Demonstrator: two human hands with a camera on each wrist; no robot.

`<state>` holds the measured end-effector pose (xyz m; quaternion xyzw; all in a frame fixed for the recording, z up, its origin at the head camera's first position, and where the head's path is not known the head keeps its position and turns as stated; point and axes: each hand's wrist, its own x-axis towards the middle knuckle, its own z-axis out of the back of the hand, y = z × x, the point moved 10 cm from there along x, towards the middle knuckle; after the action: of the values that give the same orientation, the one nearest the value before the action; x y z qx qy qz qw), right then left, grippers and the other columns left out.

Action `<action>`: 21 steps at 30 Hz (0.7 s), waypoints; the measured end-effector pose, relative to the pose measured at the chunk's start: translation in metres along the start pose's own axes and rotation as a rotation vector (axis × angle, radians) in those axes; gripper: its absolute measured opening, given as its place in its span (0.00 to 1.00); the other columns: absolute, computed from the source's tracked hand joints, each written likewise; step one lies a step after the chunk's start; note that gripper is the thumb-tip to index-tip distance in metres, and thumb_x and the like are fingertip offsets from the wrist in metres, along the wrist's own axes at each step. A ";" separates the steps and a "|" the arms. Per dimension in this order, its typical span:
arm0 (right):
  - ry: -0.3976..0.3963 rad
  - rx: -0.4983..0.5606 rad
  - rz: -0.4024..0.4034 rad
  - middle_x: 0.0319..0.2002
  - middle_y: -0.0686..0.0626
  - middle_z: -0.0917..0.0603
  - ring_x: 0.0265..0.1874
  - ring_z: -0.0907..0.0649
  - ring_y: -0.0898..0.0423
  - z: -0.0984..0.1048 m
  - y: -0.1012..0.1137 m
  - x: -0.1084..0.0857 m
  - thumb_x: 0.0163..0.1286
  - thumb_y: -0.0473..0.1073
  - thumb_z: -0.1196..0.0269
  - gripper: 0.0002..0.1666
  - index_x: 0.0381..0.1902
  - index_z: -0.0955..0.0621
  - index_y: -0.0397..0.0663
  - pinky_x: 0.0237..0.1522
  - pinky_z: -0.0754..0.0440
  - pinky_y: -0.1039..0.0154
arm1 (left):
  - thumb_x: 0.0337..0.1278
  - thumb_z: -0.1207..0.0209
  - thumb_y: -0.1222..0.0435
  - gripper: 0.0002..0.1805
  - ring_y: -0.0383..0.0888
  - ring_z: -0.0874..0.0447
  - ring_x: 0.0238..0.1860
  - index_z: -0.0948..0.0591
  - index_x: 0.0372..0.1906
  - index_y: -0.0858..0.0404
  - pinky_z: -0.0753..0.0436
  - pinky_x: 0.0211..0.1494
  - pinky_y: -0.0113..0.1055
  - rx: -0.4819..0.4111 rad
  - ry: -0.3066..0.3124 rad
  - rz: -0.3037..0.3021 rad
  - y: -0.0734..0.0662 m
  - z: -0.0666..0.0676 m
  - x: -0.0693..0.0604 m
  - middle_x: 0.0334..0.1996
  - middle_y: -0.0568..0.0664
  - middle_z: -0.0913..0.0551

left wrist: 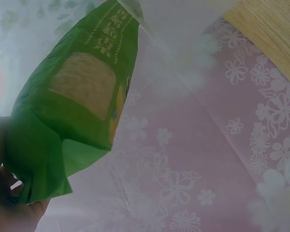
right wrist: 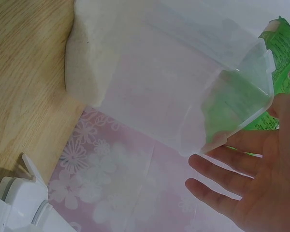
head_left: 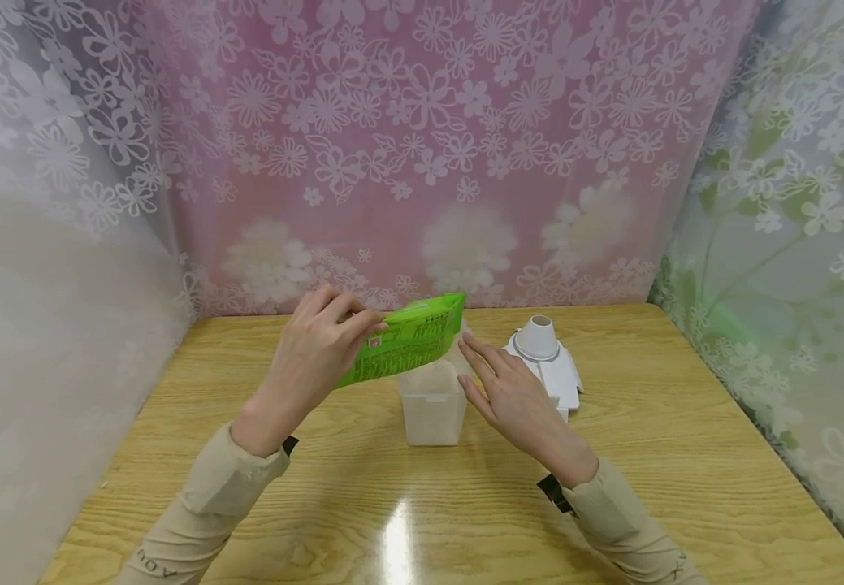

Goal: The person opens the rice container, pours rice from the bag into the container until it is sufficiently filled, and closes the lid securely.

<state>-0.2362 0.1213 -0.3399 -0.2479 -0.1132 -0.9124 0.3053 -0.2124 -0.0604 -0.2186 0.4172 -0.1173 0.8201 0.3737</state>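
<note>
My left hand grips one end of a green printed bag and holds it tilted over a translucent plastic container. In the left wrist view, pale grains show through a window in the bag. The container stands upright on the table with a pale, grain-like fill at its bottom. My right hand is at the container's right side, its fingers fairly straight and touching near the rim. The bag's far end is partly hidden behind the container wall in the right wrist view.
Right of the container, a white plastic part with a cone-shaped spout lies on the wooden table. Floral curtains hang behind the table and along both sides.
</note>
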 end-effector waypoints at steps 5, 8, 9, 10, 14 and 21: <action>0.003 0.004 0.000 0.71 0.40 0.28 0.63 0.22 0.42 0.000 0.000 0.000 0.83 0.55 0.53 0.33 0.72 0.29 0.36 0.61 0.23 0.46 | 0.59 0.30 0.65 0.04 0.51 0.26 0.34 0.11 0.35 0.62 0.22 0.42 0.43 0.001 0.008 -0.016 -0.001 0.000 0.000 0.30 0.50 0.17; 0.010 0.009 -0.004 0.71 0.40 0.28 0.63 0.23 0.42 -0.001 0.000 0.000 0.83 0.55 0.52 0.33 0.72 0.29 0.37 0.62 0.23 0.46 | 0.58 0.30 0.65 0.04 0.51 0.25 0.35 0.11 0.35 0.62 0.22 0.43 0.43 0.000 0.008 -0.022 -0.001 0.000 0.000 0.30 0.50 0.17; 0.013 0.011 -0.005 0.71 0.40 0.28 0.63 0.23 0.42 -0.001 0.001 0.001 0.82 0.54 0.51 0.33 0.72 0.30 0.37 0.62 0.23 0.46 | 0.58 0.30 0.65 0.04 0.51 0.25 0.35 0.11 0.34 0.62 0.22 0.43 0.43 0.000 0.008 -0.024 -0.001 0.000 0.000 0.30 0.50 0.17; 0.015 0.013 -0.005 0.71 0.40 0.28 0.64 0.23 0.42 -0.001 0.001 0.001 0.82 0.54 0.51 0.32 0.72 0.30 0.37 0.62 0.23 0.46 | 0.58 0.30 0.65 0.04 0.51 0.25 0.35 0.11 0.34 0.62 0.22 0.43 0.43 0.000 0.008 -0.026 -0.001 0.000 0.000 0.29 0.50 0.17; 0.017 0.012 -0.006 0.71 0.40 0.28 0.64 0.23 0.42 -0.001 0.000 0.001 0.82 0.54 0.50 0.32 0.73 0.30 0.37 0.62 0.23 0.46 | 0.58 0.30 0.65 0.03 0.51 0.26 0.34 0.11 0.34 0.62 0.22 0.41 0.42 -0.001 0.013 -0.029 0.000 0.000 0.000 0.30 0.51 0.17; 0.009 0.007 -0.005 0.71 0.40 0.28 0.63 0.22 0.42 -0.002 -0.001 0.001 0.82 0.54 0.51 0.32 0.72 0.30 0.37 0.61 0.23 0.46 | 0.59 0.30 0.65 0.04 0.50 0.27 0.34 0.12 0.36 0.61 0.24 0.39 0.41 -0.004 0.032 -0.026 0.001 -0.002 -0.001 0.31 0.50 0.17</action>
<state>-0.2377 0.1208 -0.3412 -0.2426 -0.1156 -0.9139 0.3042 -0.2142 -0.0609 -0.2202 0.4049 -0.1074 0.8214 0.3871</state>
